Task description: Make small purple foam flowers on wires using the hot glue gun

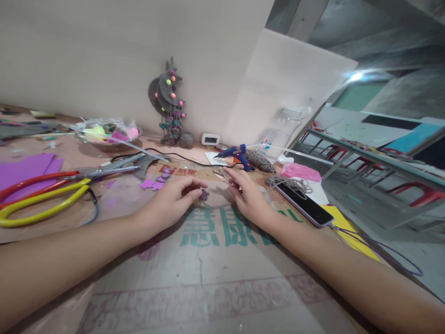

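Observation:
Between its thumb and fingers my left hand pinches a small purple-grey piece, too small to make out fully. A thin thread seems to run from it towards the right. My right hand is closed around small scissors, their pointed blades aimed up and left. Both hands hover over a printed cardboard sheet. Purple felt cut-outs lie just left of my left hand. Beyond my right hand rests a blue glue gun.
Large red and yellow scissors and purple sheets lie left. A bowl of bagged materials, hanging ornament and timer stand behind. Right are grey yarn, a phone, a bottle and yellow sheets.

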Motion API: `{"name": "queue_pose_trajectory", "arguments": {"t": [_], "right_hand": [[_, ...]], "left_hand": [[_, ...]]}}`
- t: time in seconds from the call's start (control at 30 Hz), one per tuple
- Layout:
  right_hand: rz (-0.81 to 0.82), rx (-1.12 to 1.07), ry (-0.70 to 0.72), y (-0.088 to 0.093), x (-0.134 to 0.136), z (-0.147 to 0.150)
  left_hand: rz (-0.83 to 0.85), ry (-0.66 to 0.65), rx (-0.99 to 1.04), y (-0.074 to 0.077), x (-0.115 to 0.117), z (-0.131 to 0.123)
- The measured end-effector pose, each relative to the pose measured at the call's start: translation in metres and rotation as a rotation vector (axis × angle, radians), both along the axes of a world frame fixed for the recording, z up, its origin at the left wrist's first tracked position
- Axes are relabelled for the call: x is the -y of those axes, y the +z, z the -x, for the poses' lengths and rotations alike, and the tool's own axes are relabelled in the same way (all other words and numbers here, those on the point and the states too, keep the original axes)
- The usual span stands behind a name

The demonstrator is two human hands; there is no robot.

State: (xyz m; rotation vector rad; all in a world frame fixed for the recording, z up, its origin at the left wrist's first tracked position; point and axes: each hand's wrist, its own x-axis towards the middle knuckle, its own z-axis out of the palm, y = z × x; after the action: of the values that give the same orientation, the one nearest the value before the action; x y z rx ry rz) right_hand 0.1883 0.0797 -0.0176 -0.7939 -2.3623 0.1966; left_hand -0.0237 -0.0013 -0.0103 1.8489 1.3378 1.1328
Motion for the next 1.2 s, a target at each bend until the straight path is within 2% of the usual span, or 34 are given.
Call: {"name": "queue_pose_trajectory", "arguments": {"t": [0.2, 0.37, 0.57, 0.67, 0.77, 0.9, 1.03, 1.2], "right_hand": [[0.007, -0.060, -0.004, 0.000, -0.010, -0.001], [0.012, -0.092, -0.053, -0.001, -0.015, -0.003], [-0.049, -0.060, -0.020, 0.005, -0.004, 0.000], [-0.015, -0.059, 0.019, 0.011, 0.008, 0.003], [0.123, -0.044, 0.082, 0.016, 0.020, 0.009], [0.412, -0.033, 0.210, 0.016, 0.031, 0.016], [0.717, -0.152, 0.334, 0.014, 0.033, 0.018], [0.887, -0.190, 0.350, 0.014, 0.034, 0.018]], "left_hand": [[-0.077, 0.002, -0.090, 0.000, -0.002, 0.001], [-0.021, -0.032, -0.039, 0.002, 0.000, 0.000], [-0.021, -0.062, 0.002, -0.002, -0.001, 0.000], [-0.017, -0.086, 0.000, -0.003, -0.001, 0.000], [-0.035, -0.106, -0.028, -0.001, 0.001, 0.000], [-0.100, -0.120, -0.053, 0.002, 0.003, 0.001], [-0.172, -0.111, -0.104, 0.001, 0.003, 0.001], [-0.247, -0.123, -0.153, -0.001, 0.003, 0.001]]}}
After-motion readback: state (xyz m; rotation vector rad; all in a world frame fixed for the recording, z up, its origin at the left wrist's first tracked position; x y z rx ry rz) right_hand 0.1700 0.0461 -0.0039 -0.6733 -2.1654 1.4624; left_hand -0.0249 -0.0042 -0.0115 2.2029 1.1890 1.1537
